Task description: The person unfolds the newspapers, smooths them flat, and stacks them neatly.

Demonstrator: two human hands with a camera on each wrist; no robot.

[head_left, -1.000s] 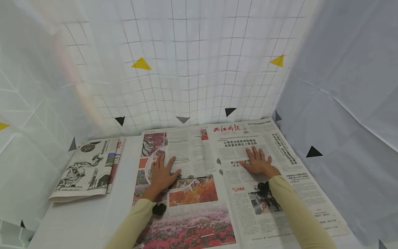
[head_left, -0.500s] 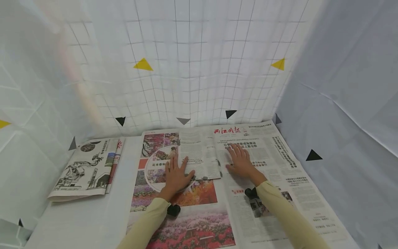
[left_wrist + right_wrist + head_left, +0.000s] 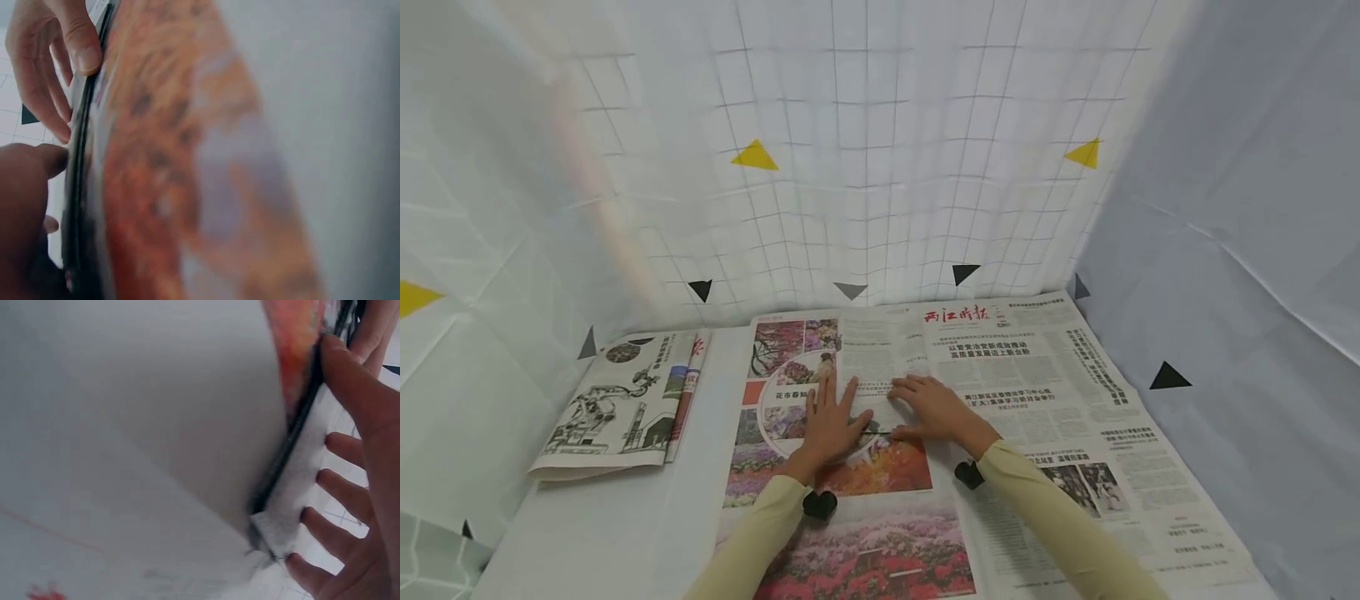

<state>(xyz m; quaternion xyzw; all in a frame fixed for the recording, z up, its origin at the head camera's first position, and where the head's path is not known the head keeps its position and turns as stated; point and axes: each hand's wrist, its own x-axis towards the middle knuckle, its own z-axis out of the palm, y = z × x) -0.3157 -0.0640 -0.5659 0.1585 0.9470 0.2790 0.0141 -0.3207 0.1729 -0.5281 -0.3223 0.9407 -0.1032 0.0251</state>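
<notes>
A flat rectangular piece covered in newsprint (image 3: 867, 350), with a thick black edge (image 3: 281, 453) along its near side, lies on a spread newspaper (image 3: 865, 550). My left hand (image 3: 827, 425) rests with spread fingers over its near left part, and the thumb (image 3: 55, 159) reaches the black edge. Across its near right part, my right hand (image 3: 943, 412) lays its fingers on the top. The right thumb (image 3: 344, 362) touches the black edge, close to the left hand. What the newsprint covers is hidden.
Folded newspapers (image 3: 617, 400) lie at the left of the white table (image 3: 595, 533). The spread newspaper reaches from the back wall (image 3: 880, 183) toward the front. Grey sheeting (image 3: 1240, 250) stands close along the right side.
The newsprint-covered piece has slid a little to the right. My left hand has shifted right with it. My right hand has moved left from the newspaper's right page onto the piece.
</notes>
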